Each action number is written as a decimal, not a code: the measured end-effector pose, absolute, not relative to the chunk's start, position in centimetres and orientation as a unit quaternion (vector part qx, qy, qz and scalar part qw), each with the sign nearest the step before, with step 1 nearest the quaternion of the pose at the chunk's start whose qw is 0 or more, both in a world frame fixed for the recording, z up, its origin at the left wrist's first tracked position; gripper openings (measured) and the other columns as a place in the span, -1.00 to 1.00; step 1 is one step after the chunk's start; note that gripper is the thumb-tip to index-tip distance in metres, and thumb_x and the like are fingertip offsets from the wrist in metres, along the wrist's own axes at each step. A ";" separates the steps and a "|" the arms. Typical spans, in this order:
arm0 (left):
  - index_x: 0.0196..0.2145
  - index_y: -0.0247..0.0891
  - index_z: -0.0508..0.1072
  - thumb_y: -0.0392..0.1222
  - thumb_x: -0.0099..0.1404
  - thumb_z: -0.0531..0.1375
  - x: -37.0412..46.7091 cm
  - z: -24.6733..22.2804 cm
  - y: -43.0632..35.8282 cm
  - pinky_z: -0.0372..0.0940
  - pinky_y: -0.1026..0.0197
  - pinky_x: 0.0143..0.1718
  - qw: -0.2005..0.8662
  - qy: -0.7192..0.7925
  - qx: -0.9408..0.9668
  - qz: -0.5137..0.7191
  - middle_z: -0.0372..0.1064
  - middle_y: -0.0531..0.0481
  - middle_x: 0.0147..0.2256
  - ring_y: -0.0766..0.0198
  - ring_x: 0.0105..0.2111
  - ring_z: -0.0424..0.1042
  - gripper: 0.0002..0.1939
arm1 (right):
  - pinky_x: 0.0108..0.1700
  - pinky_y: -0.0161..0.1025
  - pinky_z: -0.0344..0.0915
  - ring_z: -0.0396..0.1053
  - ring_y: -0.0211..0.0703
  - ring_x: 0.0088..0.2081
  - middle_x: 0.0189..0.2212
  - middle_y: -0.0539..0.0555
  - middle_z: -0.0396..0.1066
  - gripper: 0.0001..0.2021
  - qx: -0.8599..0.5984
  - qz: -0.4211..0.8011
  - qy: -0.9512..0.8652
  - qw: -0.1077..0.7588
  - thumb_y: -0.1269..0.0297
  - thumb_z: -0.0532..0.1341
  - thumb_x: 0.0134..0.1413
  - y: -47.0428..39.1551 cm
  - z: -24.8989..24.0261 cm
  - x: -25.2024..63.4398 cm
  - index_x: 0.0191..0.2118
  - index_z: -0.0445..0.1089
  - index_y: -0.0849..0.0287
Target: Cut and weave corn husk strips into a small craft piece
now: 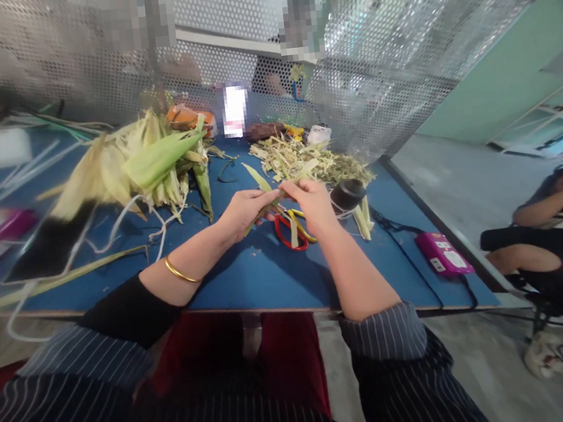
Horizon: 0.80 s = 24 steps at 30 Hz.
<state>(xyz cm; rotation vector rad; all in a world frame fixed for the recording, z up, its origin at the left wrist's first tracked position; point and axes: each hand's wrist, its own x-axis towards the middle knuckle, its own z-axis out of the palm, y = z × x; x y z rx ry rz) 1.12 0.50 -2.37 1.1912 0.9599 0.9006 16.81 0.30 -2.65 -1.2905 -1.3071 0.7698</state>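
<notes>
While both hands met above the middle of the blue table (249,281), the left hand (247,213) held a husk strip (256,177) between thumb and fingers, and the right hand (314,206) pinched it with the fingertips drawn narrowly together. One end of the strip pointed up and away, toward the far edge.

Of the possible containers, an orange packet (189,119) lay toward the far edge behind the husk heap (150,158), and a small whitish bag (318,134) sat at the back of the scrap pile (306,158); the contents of neither could be made out. A white block-like item (6,147) stood toward the far left corner, too blurred to tell whether it held anything. The magenta box (444,253) looked shut and lay near the right edge, with black cords beside it.

The perforated screen (396,58) rose along the far edge. The scissors (291,242), with red and yellow handles, lay just beneath the right hand, and the dark spool (348,196) stood just to its right. The dark tablet-like device (52,245) lay toward the left edge, near a white cord (161,240). Bare blue surface ran from the scissors to the near edge, between the forearms, and another stretch lay between the right forearm and the magenta box. Beyond the right edge, a person (556,236) was seated.
</notes>
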 end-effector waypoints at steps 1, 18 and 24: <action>-0.39 -0.38 0.54 -0.06 0.16 0.27 1.2 -2.4 0.4 0.05 0.37 -0.67 0.624 0.423 0.530 0.389 0.50 -0.11 -0.44 0.42 -0.61 0.35 -0.73 | -0.25 -0.24 0.28 0.40 -0.21 -0.38 -0.50 0.03 0.48 -0.72 -0.537 0.330 -0.556 0.542 0.06 0.28 -0.06 0.2 -2.6 16.6 -0.46 0.48 0.21; -0.33 -0.41 0.56 -0.30 0.09 0.31 0.8 -1.8 1.1 0.34 0.17 -0.17 0.690 0.305 0.439 0.489 0.55 -0.17 -0.32 0.23 -0.31 0.51 -0.84 | -0.16 -0.21 0.25 0.34 -0.18 -0.33 -0.46 0.05 0.39 -0.67 -0.546 -0.078 -0.625 0.553 0.09 0.09 0.20 -1.9 -0.8 16.4 -0.49 0.35 0.16; -0.35 -0.40 0.59 -0.31 0.10 0.27 1.0 -2.5 1.6 0.30 0.14 -0.09 0.671 0.275 0.448 0.523 0.55 -0.14 -0.34 0.23 -0.30 0.49 -0.86 | -0.27 -0.25 0.21 0.34 -0.18 -0.38 -0.47 0.03 0.40 -0.72 -0.562 0.066 -0.724 0.394 0.09 0.16 0.13 -1.9 -2.5 14.6 -0.49 0.37 0.14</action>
